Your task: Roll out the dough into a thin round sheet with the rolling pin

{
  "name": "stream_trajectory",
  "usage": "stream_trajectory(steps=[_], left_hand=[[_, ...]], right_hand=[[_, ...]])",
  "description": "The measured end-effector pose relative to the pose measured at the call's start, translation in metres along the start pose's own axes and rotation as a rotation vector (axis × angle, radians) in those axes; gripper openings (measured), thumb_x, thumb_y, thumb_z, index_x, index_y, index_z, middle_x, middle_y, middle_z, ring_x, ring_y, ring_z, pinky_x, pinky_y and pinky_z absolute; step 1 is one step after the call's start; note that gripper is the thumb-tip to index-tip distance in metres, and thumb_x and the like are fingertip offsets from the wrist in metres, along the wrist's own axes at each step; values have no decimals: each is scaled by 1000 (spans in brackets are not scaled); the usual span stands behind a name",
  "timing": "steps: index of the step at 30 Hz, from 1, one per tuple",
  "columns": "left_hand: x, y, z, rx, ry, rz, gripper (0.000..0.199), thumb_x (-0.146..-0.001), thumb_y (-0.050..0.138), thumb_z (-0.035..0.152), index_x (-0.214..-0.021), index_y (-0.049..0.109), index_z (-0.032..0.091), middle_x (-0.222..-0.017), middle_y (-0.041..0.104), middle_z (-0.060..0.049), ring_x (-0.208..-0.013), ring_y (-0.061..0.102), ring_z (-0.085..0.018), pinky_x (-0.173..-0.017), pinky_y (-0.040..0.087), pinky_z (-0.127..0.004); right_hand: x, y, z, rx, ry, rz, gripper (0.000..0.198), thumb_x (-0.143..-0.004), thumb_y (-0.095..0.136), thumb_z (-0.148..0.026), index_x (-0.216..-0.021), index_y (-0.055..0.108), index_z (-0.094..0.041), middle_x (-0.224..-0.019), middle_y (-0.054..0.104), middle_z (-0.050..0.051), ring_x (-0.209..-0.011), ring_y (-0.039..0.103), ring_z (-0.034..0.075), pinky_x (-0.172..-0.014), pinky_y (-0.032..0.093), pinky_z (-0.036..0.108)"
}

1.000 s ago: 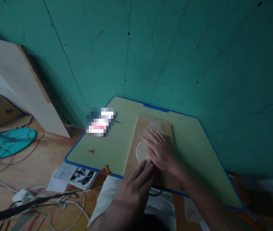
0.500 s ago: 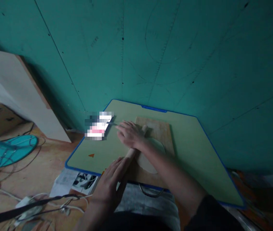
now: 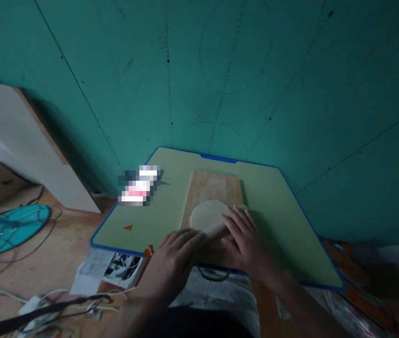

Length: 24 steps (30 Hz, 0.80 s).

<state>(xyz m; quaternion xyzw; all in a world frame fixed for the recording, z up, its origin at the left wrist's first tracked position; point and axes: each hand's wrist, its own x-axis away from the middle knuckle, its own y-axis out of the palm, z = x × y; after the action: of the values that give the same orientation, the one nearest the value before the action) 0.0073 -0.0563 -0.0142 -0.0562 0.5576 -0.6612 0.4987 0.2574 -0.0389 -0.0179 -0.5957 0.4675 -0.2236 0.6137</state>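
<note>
A flat round sheet of pale dough (image 3: 207, 217) lies on a wooden board (image 3: 215, 184). Across its near edge, slanting up to the right, is a wooden rolling pin (image 3: 217, 235), mostly covered by my hands. My left hand (image 3: 178, 249) is closed over the pin's near left end, fingers together. Over the other end curl the fingers of my right hand (image 3: 243, 234), at the board's right side. The board rests on a pale green folding table (image 3: 273, 197) with a blue rim.
A phone (image 3: 139, 188), blurred out, stands at the table's left. Orange scraps (image 3: 128, 227) lie near the left front edge. A green wall (image 3: 199, 94) rises behind. Cables and a power strip (image 3: 35, 307) are on the floor at left, beside a turquoise round base (image 3: 16, 225).
My right hand has moved right and toward me, swinging the rolling pin across the dough to its near side. More of the dough now shows. My left hand stays near the front edge.
</note>
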Motion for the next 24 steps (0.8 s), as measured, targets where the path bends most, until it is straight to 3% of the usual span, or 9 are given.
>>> stream_trajectory(steps=[5, 13, 16, 19, 22, 24], left_hand=[[-23, -14, -9, -96, 14, -87, 23, -102, 48, 24, -117, 65, 17, -113, 74, -12, -101, 71, -26, -85, 61, -43], [-55, 7, -20, -247, 17, -239, 32, -99, 58, 38, -117, 61, 12, -126, 68, -18, -110, 70, -29, -92, 60, -42], [-54, 4, -21, -294, 36, -277, 32, -98, 58, 39, -115, 62, 13, -128, 68, -18, -111, 69, -29, -93, 58, -44], [-45, -4, -13, -344, 53, -293, 26, -98, 56, 28, -121, 60, 16, -130, 67, -15, -115, 67, -28, -96, 56, -45], [-33, -5, -2, -366, 28, -247, 35, -96, 51, 16, -131, 55, 17, -131, 67, -12, -116, 65, -26, -101, 52, -45], [-29, 1, 1, -366, 13, -195, 37, -98, 51, 20, -134, 53, 17, -133, 66, -13, -122, 62, -28, -103, 50, -48]], right_hand=[[16, 3, -8, -20, 59, 91, 45, -98, 47, -27, -141, 51, -17, -146, 54, 15, -142, 43, 30, -117, 35, 60], [22, 7, -14, -12, 88, 141, 48, -96, 50, -24, -143, 48, -18, -145, 54, 15, -139, 45, 30, -116, 37, 60], [23, 7, -16, 11, 86, 152, 48, -96, 50, -23, -143, 49, -16, -144, 55, 16, -138, 46, 30, -115, 39, 59], [25, 3, -20, 17, 82, 156, 47, -95, 51, -22, -142, 51, -15, -143, 55, 17, -136, 46, 31, -113, 40, 58], [28, -5, -22, 3, 104, 170, 40, -97, 49, -23, -136, 58, -16, -135, 60, 16, -127, 53, 30, -106, 46, 53], [26, -12, -21, -14, 111, 161, 35, -99, 47, -24, -129, 63, -18, -126, 65, 14, -116, 59, 28, -96, 51, 48]])
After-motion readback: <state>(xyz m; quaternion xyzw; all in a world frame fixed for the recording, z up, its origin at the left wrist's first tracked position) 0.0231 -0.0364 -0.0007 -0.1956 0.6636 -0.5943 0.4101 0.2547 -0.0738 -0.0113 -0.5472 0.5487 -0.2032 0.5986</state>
